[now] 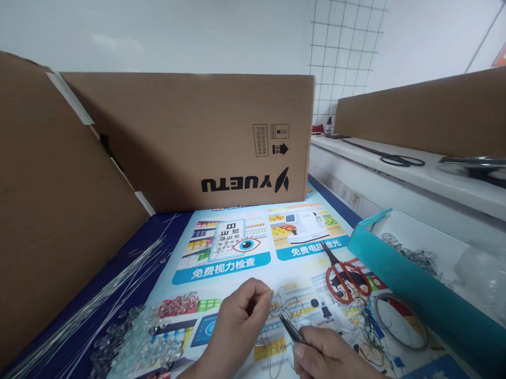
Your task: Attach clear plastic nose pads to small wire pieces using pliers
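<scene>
My left hand (242,316) is closed in a pinch, its fingertips on a thin bent wire (286,297) that loops out to the right. In my right hand (332,355) is a pair of pliers (290,328) with dark, slender jaws; a bit of yellow handle shows below the palm. The jaw tips point up and left, close to the wire. Whether they grip it is too fine to tell. Under and between the hands lie more thin wire loops (276,371) on the printed sheet (233,291).
Red-handled scissors (347,281), a wire coil (400,322) and tangled wires lie to the right, beside a teal box (415,289) holding wire pieces. Clear beads (138,335) and long straight wires (104,295) are at left. Cardboard panels (184,137) stand behind. Black scissors (399,160) rest on a ledge.
</scene>
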Demonstrator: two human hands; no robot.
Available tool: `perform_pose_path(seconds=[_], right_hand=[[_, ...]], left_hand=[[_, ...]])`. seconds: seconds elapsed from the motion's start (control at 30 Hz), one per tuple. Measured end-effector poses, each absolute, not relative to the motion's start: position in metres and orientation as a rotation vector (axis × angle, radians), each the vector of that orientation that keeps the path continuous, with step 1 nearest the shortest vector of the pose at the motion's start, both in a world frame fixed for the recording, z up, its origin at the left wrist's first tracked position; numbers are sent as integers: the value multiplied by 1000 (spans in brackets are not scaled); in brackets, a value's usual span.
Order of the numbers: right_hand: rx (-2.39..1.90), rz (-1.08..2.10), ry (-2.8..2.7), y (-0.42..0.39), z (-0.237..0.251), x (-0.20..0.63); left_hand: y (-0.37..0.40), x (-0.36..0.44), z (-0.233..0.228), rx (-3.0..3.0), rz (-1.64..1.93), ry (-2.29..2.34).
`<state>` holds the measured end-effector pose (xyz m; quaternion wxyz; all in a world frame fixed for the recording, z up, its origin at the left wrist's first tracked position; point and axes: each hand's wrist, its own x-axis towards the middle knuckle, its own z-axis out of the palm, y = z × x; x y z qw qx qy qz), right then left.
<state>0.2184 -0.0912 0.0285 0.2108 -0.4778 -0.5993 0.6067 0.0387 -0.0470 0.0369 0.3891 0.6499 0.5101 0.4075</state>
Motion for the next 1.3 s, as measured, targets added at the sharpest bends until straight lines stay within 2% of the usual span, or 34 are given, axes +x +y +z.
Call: perform_pose_path(seconds=[0.67, 1.03, 1.3], right_hand=[[-1478, 1688, -1746, -93, 35, 214], [-1585, 1125, -2221, -92, 36, 216], [-1622, 966, -2299, -92, 34, 220]], left_hand=[[-51, 39, 37, 1875, 945, 1293], [-50, 40, 33, 1910, 923, 1359], [-52, 41, 34, 1881, 942, 1358]])
